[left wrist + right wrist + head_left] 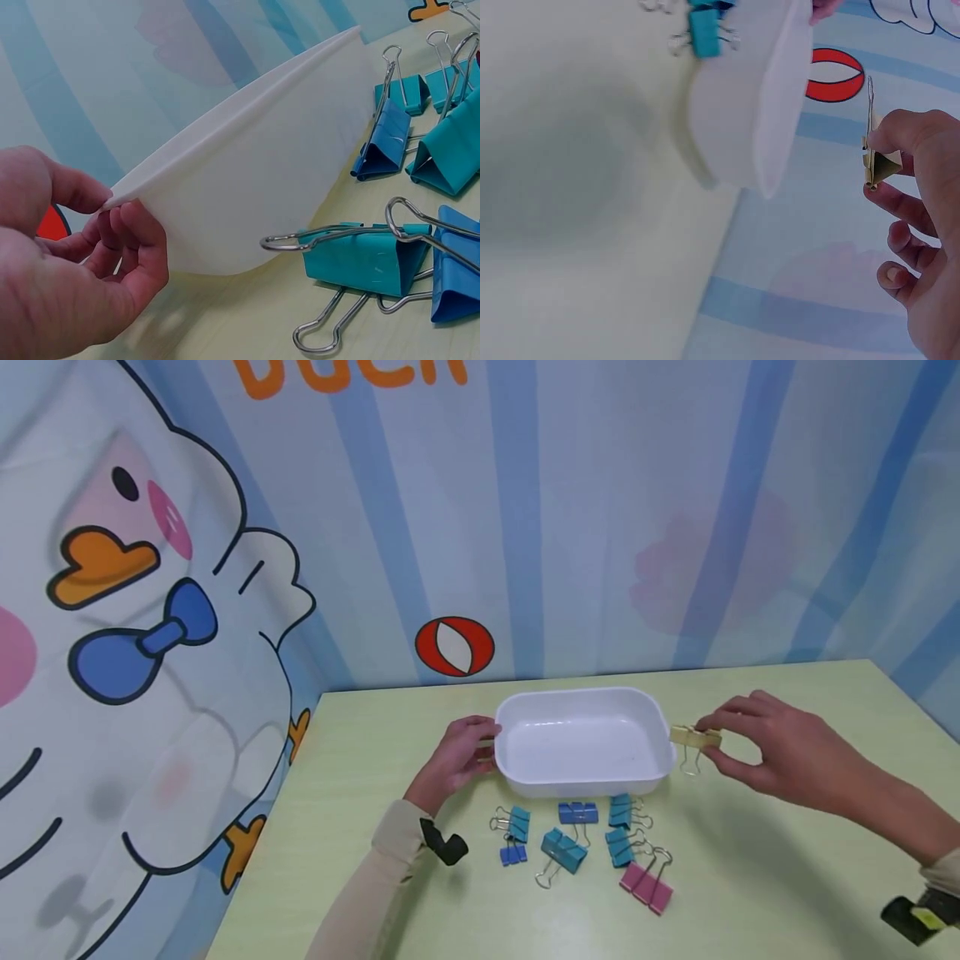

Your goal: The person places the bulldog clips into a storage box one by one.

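While the left hand (459,758) pinches the near-left rim of the tray (588,788), thumb over the edge and fingers underneath, the right hand (787,747) holds the yellow clip (690,737) between thumb and fingertips. Both hands are clamped on something, left on tray, right on clip. Yellow clip is up off the counter (750,885), just beside the tray's right end, wire handles hanging down; its left end overlaps the tray edge in the head view, but the right wrist view shows a gap. Other fingers of the right hand are bent, clear of the clip.

White tray stands on the counter, toward the back. More clips lie in front of it: blue clip (577,812) near the middle of the front wall, big teal clip (565,852) below that. Left side: teal clip (518,823) with a small blue clip (513,856) close by, handles overlapping. Right side: two teal clips (620,847), one nearer the tray, and a pink clip (647,888) nearest the wearer. Backdrop (600,543) behind is blue-striped, with a large duck (112,643) at left and a red-and-white ball (480,646) above the counter's back edge.
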Action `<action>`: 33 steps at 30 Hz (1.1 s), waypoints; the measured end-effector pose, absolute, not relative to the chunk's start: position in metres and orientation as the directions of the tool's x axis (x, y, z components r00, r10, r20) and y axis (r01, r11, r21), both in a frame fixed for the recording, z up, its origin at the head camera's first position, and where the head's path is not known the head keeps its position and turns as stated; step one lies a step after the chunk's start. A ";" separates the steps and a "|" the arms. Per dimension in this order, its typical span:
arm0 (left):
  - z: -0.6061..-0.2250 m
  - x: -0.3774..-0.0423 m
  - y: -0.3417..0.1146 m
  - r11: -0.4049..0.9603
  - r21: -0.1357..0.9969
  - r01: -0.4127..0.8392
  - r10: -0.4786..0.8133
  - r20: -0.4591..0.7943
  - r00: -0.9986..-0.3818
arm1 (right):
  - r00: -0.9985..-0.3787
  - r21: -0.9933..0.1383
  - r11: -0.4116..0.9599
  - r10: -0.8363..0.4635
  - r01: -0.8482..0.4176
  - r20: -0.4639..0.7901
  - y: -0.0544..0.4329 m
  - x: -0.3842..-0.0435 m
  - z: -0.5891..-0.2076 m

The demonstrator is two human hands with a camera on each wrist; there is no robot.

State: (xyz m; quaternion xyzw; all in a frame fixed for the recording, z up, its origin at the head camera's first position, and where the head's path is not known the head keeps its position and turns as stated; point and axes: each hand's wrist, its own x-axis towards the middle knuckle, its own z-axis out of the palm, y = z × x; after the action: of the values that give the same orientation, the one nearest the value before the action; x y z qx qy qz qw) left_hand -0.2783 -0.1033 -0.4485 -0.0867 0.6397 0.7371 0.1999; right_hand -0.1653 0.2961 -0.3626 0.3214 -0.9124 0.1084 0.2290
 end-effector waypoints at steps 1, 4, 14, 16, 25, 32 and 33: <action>-0.449 -0.278 -0.103 -0.100 0.908 -0.406 0.183 -0.384 -0.905 | -0.687 -0.054 0.767 -0.539 -0.639 0.487 0.292 -0.169 -0.356; -0.449 -0.278 -0.104 -0.092 0.910 -0.405 0.182 -0.385 -0.905 | -0.694 -0.069 0.764 -0.540 -0.641 0.476 0.277 -0.180 -0.339; -0.447 -0.278 -0.105 -0.077 0.911 -0.405 0.179 -0.387 -0.904 | -0.751 -0.157 0.766 -0.532 -0.624 0.392 0.225 -0.216 -0.317; -0.448 -0.279 -0.105 -0.084 0.909 -0.408 0.181 -0.389 -0.903 | -0.751 -0.162 0.762 -0.535 -0.627 0.386 0.217 -0.220 -0.314; -0.448 -0.279 -0.104 -0.098 0.907 -0.409 0.185 -0.387 -0.903 | -0.759 -0.180 0.763 -0.526 -0.620 0.384 0.204 -0.229 -0.304; -0.450 -0.279 -0.102 -0.113 0.906 -0.408 0.167 -0.388 -0.907 | -0.789 -0.200 0.782 -0.506 -0.590 0.348 0.209 -0.219 -0.309; -0.450 -0.279 -0.102 -0.114 0.906 -0.408 0.165 -0.388 -0.907 | -0.787 -0.202 0.778 -0.511 -0.594 0.345 0.210 -0.216 -0.310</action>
State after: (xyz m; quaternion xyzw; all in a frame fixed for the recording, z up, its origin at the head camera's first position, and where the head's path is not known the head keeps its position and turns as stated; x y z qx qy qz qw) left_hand -0.2794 -0.1015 -0.4499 -0.0952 0.6369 0.7401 0.1936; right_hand -0.2161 0.2101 -0.3099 0.2963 -0.9330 0.1517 0.1367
